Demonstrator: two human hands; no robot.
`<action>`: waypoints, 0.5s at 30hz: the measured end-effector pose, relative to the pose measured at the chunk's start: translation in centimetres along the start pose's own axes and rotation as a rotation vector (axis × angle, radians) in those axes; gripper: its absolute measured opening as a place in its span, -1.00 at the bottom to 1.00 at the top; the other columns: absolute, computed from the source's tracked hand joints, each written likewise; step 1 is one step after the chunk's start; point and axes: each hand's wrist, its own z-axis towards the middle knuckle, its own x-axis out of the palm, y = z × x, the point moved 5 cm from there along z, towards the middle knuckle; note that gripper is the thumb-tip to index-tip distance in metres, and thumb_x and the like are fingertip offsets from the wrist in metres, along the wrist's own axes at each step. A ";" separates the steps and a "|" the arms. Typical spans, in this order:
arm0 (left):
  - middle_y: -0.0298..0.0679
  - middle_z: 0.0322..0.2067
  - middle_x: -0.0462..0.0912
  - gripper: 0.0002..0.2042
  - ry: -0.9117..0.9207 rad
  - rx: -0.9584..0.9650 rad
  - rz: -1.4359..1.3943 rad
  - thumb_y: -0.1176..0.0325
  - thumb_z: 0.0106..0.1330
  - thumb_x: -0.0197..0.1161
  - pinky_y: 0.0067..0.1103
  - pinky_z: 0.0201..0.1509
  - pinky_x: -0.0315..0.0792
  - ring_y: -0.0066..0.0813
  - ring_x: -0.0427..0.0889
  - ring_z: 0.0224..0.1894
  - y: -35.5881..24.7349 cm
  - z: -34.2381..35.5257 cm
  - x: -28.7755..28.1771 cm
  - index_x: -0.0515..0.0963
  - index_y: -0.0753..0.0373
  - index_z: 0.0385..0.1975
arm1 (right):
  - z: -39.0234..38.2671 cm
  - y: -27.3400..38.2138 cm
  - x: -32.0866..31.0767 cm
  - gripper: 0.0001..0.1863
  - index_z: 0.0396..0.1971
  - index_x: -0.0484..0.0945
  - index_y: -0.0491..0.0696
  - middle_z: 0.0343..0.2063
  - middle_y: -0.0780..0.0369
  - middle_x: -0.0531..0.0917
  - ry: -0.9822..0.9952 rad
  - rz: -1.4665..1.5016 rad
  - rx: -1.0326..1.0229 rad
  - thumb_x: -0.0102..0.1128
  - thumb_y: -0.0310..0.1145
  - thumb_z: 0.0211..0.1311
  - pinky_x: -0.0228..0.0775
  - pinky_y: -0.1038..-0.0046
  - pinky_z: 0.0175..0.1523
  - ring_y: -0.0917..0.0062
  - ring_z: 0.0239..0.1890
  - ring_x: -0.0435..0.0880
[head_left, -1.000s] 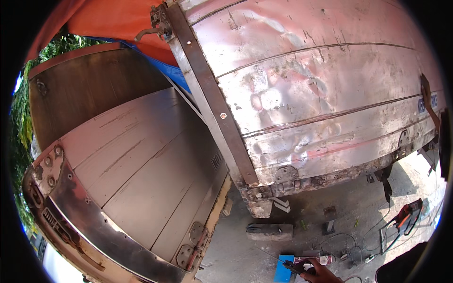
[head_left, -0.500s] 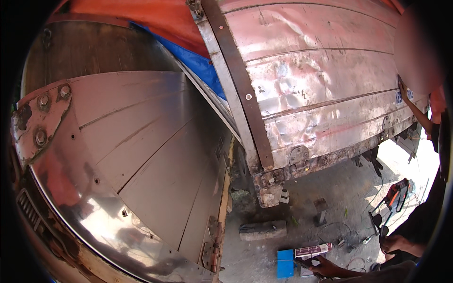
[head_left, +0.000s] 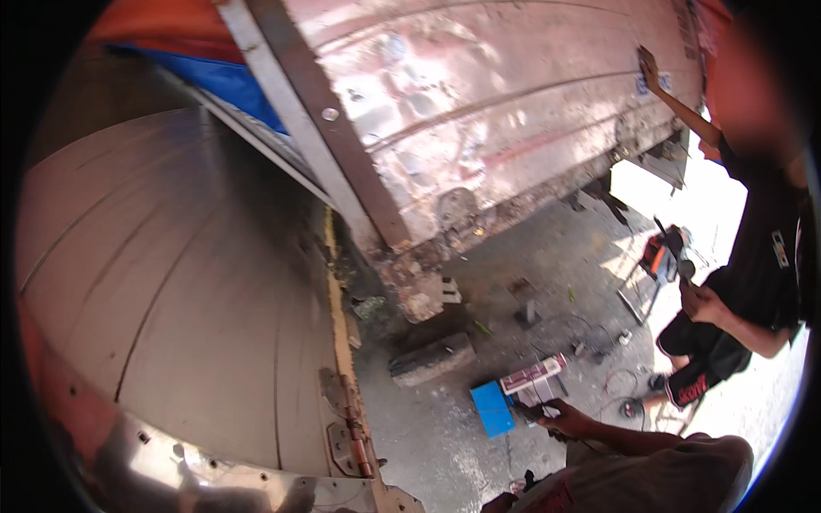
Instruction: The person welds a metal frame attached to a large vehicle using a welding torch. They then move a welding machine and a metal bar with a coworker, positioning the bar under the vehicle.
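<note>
Where the concrete ground [head_left: 445, 445] meets the dented metal truck body [head_left: 513, 111], the right hand [head_left: 569, 419] is seen low in the view, reached out from the lower edge over the ground. Its fingers are curled inward, and a small dark thing is seen at their tips, but whether the grip is closed on it cannot be told. A flat blue box [head_left: 492, 409] is laid on the ground just beside the hand, to its left. A red-and-white packet [head_left: 534, 374] lies just above the hand, touching the box's upper corner. A grey block [head_left: 432, 359] is set near the box, under the truck's rusted corner. At the right, another person in a black shirt [head_left: 761, 256] is seen, with one hand [head_left: 650, 64] pressed flat on the truck body and the other hand [head_left: 697, 301] closed around a dark tool. An orange machine [head_left: 658, 254] stands on the ground beyond.
</note>
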 end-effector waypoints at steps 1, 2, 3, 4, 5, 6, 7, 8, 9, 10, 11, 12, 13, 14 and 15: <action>0.00 -0.17 0.79 -0.54 0.019 -0.013 -0.019 0.18 0.33 0.45 -0.25 0.08 0.59 -0.13 0.78 -0.11 0.9 -0.5 1.3 0.66 0.27 0.15 | -0.4 -0.1 -0.2 -0.28 0.43 0.28 0.08 -0.45 0.24 0.68 -0.017 -0.016 0.019 0.37 0.00 0.41 0.36 0.47 -0.57 0.62 -0.60 0.57; 0.00 -0.17 0.79 -0.55 0.026 -0.024 -0.030 0.18 0.33 0.44 -0.25 0.07 0.59 -0.13 0.78 -0.11 1.6 -0.9 2.1 0.66 0.28 0.15 | -0.3 -1.5 -0.8 -0.25 0.45 0.26 0.08 -0.45 0.25 0.68 -0.048 -0.004 -0.017 0.36 0.03 0.41 0.36 0.48 -0.57 0.62 -0.59 0.58; -0.01 -0.18 0.79 -0.55 0.033 -0.041 -0.031 0.19 0.33 0.44 -0.26 0.07 0.60 -0.14 0.78 -0.11 2.2 -1.5 2.7 0.66 0.28 0.15 | -1.2 -0.6 -0.9 -0.20 0.48 0.22 0.06 -0.45 0.25 0.66 -0.068 -0.010 0.016 0.35 0.07 0.41 0.37 0.48 -0.56 0.61 -0.57 0.58; -0.01 -0.18 0.79 -0.56 0.033 -0.056 -0.032 0.19 0.33 0.44 -0.27 0.07 0.60 -0.14 0.78 -0.11 2.6 -2.0 3.2 0.66 0.28 0.14 | -2.1 -0.1 -1.1 -0.17 0.49 0.19 0.05 -0.45 0.25 0.65 -0.094 0.017 0.017 0.34 0.08 0.40 0.38 0.47 -0.56 0.61 -0.57 0.59; -0.01 -0.19 0.79 -0.56 0.043 -0.066 -0.021 0.20 0.33 0.44 -0.27 0.07 0.60 -0.15 0.78 -0.11 2.6 -2.2 3.4 0.66 0.29 0.14 | -3.2 -0.1 -1.7 -0.14 0.50 0.15 0.04 -0.45 0.25 0.64 -0.127 0.040 0.002 0.34 0.10 0.40 0.38 0.47 -0.56 0.60 -0.57 0.59; -0.02 -0.19 0.80 -0.56 0.060 -0.073 -0.005 0.20 0.33 0.44 -0.28 0.06 0.60 -0.15 0.78 -0.12 2.5 -2.1 3.3 0.66 0.29 0.14 | -4.0 -0.8 -2.3 -0.13 0.51 0.14 0.04 -0.45 0.25 0.64 -0.173 0.073 0.018 0.34 0.10 0.40 0.38 0.46 -0.56 0.60 -0.57 0.58; -0.02 -0.20 0.80 -0.57 0.068 -0.071 0.016 0.21 0.33 0.44 -0.29 0.06 0.60 -0.16 0.78 -0.12 2.2 -1.7 3.0 0.66 0.29 0.14 | -4.1 -1.3 -3.1 -0.12 0.52 0.12 0.04 -0.45 0.24 0.64 -0.211 0.097 0.021 0.33 0.09 0.40 0.38 0.46 -0.56 0.59 -0.57 0.58; -0.02 -0.20 0.80 -0.57 0.077 -0.071 0.033 0.21 0.34 0.44 -0.29 0.06 0.60 -0.16 0.78 -0.12 1.9 -1.4 3.1 0.67 0.30 0.13 | -4.5 -2.2 -3.9 -0.12 0.53 0.10 0.03 -0.45 0.24 0.63 -0.245 0.119 0.026 0.33 0.09 0.40 0.39 0.45 -0.57 0.59 -0.58 0.58; -0.03 -0.21 0.80 -0.57 0.056 -0.058 0.054 0.22 0.34 0.43 -0.30 0.06 0.60 -0.17 0.78 -0.12 1.4 -1.1 2.6 0.67 0.30 0.13 | -4.6 -2.9 -4.6 -0.11 0.53 0.09 0.03 -0.45 0.24 0.63 -0.263 0.160 0.043 0.32 0.09 0.41 0.38 0.45 -0.58 0.59 -0.59 0.57; -0.03 -0.21 0.80 -0.58 0.026 -0.045 0.067 0.22 0.34 0.43 -0.31 0.06 0.61 -0.17 0.79 -0.12 0.9 -0.7 2.1 0.67 0.31 0.13 | -4.7 -3.7 -5.2 -0.11 0.53 0.07 0.03 -0.45 0.24 0.63 -0.280 0.201 0.062 0.31 0.09 0.41 0.38 0.45 -0.58 0.59 -0.59 0.57; -0.03 -0.22 0.80 -0.58 -0.020 -0.026 0.082 0.23 0.34 0.43 -0.31 0.05 0.61 -0.18 0.79 -0.13 -0.3 -0.3 1.6 0.67 0.31 0.12 | -4.3 -4.5 -6.0 -0.11 0.53 0.06 0.03 -0.45 0.24 0.63 -0.285 0.230 0.074 0.31 0.08 0.42 0.38 0.45 -0.59 0.59 -0.60 0.56; -0.04 -0.22 0.81 -0.59 -0.083 -0.011 0.100 0.23 0.34 0.43 -0.32 0.05 0.61 -0.18 0.79 -0.13 -1.3 0.3 1.0 0.67 0.31 0.12 | -3.7 -5.7 -6.8 -0.12 0.55 0.04 0.05 -0.46 0.24 0.63 -0.287 0.260 0.048 0.27 0.09 0.45 0.37 0.44 -0.60 0.59 -0.62 0.54; -0.05 -0.22 0.80 -0.58 -0.149 0.023 0.130 0.18 0.37 0.40 -0.33 0.01 0.61 -0.20 0.77 -0.15 -3.7 0.8 0.3 0.67 0.34 0.11 | -3.8 -5.9 -7.5 -0.14 0.53 0.05 0.05 -0.47 0.24 0.63 -0.302 0.263 0.060 0.26 0.10 0.45 0.37 0.44 -0.60 0.59 -0.62 0.54; -0.06 -0.21 0.80 -0.56 -0.213 0.055 0.163 0.13 0.41 0.37 -0.35 -0.02 0.61 -0.23 0.75 -0.18 -6.2 1.4 -0.4 0.67 0.36 0.09 | -3.8 -5.9 -8.3 -0.16 0.51 0.07 0.06 -0.47 0.24 0.62 -0.318 0.269 0.071 0.25 0.10 0.46 0.37 0.44 -0.60 0.59 -0.62 0.54; -0.08 -0.20 0.80 -0.54 -0.277 0.088 0.194 0.07 0.44 0.34 -0.36 -0.06 0.62 -0.25 0.73 -0.20 -8.8 2.3 -1.1 0.67 0.38 0.08 | -3.9 -5.9 -9.1 -0.18 0.49 0.08 0.06 -0.48 0.24 0.62 -0.333 0.275 0.083 0.24 0.11 0.46 0.37 0.44 -0.60 0.59 -0.62 0.54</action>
